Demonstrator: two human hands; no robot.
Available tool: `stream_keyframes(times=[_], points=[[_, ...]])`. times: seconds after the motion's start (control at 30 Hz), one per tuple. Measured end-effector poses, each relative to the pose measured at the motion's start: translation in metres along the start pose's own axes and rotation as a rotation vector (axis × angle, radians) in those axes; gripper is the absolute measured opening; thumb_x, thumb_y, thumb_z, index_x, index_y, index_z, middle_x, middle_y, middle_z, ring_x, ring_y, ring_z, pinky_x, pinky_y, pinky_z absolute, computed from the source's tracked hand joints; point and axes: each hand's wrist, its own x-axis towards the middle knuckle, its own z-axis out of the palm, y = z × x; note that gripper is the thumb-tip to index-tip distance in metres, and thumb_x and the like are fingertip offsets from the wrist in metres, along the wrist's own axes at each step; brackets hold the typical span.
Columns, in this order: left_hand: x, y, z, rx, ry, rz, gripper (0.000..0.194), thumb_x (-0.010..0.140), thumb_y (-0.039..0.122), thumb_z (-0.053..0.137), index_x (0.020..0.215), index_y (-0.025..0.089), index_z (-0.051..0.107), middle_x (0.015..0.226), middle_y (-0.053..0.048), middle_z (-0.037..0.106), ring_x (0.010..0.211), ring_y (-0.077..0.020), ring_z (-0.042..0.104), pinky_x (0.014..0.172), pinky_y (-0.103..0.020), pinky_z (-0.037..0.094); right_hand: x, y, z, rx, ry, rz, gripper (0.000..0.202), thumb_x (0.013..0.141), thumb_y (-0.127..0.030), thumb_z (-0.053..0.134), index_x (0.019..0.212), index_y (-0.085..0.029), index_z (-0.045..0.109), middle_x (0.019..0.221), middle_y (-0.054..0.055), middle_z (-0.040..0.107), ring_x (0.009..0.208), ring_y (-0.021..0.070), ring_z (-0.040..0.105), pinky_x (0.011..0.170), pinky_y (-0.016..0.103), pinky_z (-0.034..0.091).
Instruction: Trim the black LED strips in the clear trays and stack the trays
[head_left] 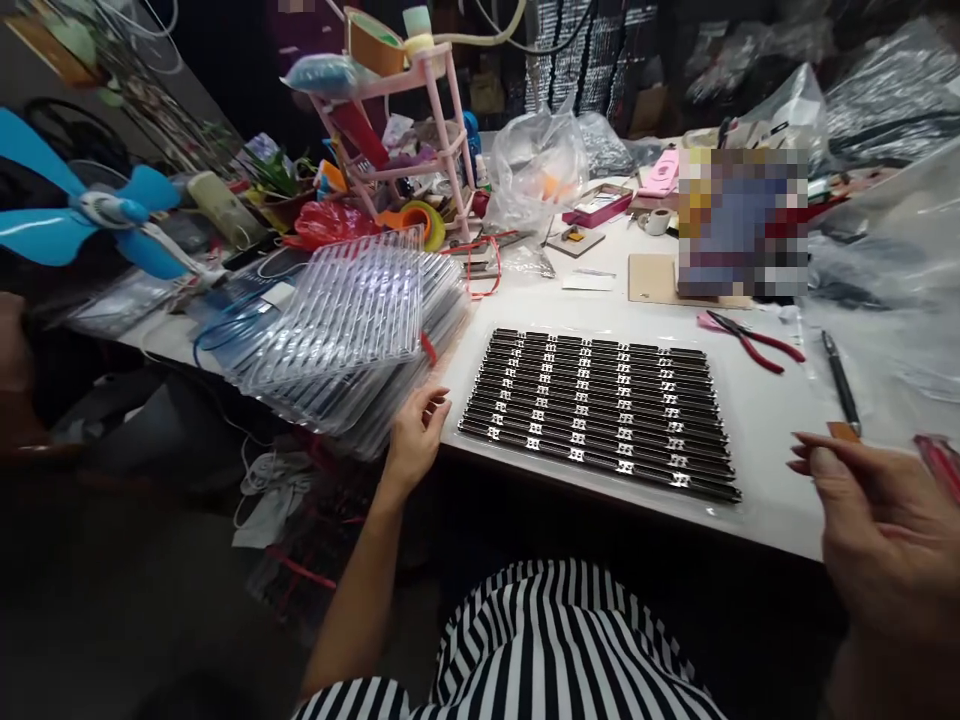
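A clear plastic tray (465, 392) lies on the white table, filled with rows of dark slim strips (604, 410) that carry shiny metal pieces. At the tray's left edge, by the table's front edge, is my left hand (416, 435), fingers loosely bent, with nothing visible in it. My right hand (885, 500) hangs over the table's right part, apart from the tray, its fingers partly extended and nothing visible between them. Near it lie a black pen (840, 382) and red-handled pliers (757, 342). Left of the tray, a stack of clear ribbed trays (352, 310) leans unevenly.
A blue fan (109, 210) stands at the far left. Behind the stack rises a pink rack (442, 120) holding tape and small items. Plastic bags (536, 160) and a cardboard piece (651, 278) lie at the back. More clear plastic (892, 290) covers the right side.
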Motion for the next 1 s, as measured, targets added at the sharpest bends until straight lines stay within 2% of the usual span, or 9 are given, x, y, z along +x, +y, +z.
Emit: stream_keyframes(times=[0.1,0.2,0.43,0.6,0.8,1.0], points=[[-0.001,-0.008,-0.005,-0.049,-0.007,-0.063,0.035,0.085,0.039,0.052,0.107,0.014,0.062,0.094,-0.008,0.065,0.082,-0.0173,0.062,0.072,-0.027,0.049,-0.003,0.018,0.013,-0.032,-0.095,0.016,0.030,0.085,-0.041,0.058,0.107,-0.023,0.067,0.097,0.008,0.063,0.073,0.0200,0.060,0.057,0.032,0.048],[0.001,-0.010,-0.004,-0.090,-0.047,-0.101,0.037,0.084,0.042,0.054,0.104,0.012,0.064,0.093,-0.008,0.067,0.083,-0.0185,0.063,0.074,-0.029,0.049,-0.007,0.033,0.019,-0.034,-0.195,0.043,0.037,0.087,-0.044,0.053,0.112,-0.020,0.064,0.098,0.009,0.062,0.074,0.0191,0.059,0.050,0.028,0.045],[0.017,-0.005,0.016,-0.111,-0.128,-0.119,0.041,0.081,0.043,0.058,0.109,0.013,0.063,0.083,-0.003,0.064,0.074,-0.0147,0.058,0.071,-0.026,0.045,-0.012,0.036,0.025,-0.020,-0.189,0.132,0.036,0.090,-0.044,0.049,0.116,-0.022,0.061,0.094,0.006,0.065,0.080,0.0195,0.060,0.059,0.029,0.046],[0.026,-0.006,0.022,-0.058,-0.075,-0.168,0.040,0.081,0.046,0.056,0.104,0.015,0.065,0.073,-0.001,0.062,0.069,-0.0146,0.057,0.068,-0.026,0.046,-0.010,0.035,0.026,-0.025,-0.168,0.003,0.032,0.093,-0.038,0.045,0.113,-0.019,0.061,0.089,0.007,0.066,0.079,0.0203,0.059,0.067,0.033,0.046],[0.011,-0.007,0.025,-0.109,-0.049,-0.152,0.038,0.081,0.043,0.059,0.112,0.021,0.062,0.082,0.001,0.061,0.078,-0.0139,0.058,0.078,-0.025,0.046,-0.009,0.035,0.025,-0.069,-0.170,-0.023,0.032,0.094,-0.033,0.043,0.114,-0.016,0.062,0.073,0.003,0.063,0.063,0.0168,0.054,0.068,0.032,0.042],[-0.002,0.002,0.020,-0.122,-0.076,-0.126,0.043,0.079,0.036,0.063,0.117,0.018,0.059,0.089,-0.001,0.059,0.080,-0.0140,0.056,0.080,-0.027,0.044,-0.014,0.037,0.020,-0.069,-0.197,0.002,0.033,0.092,-0.039,0.046,0.114,-0.022,0.063,0.073,0.003,0.062,0.066,0.0185,0.053,0.066,0.032,0.041]])
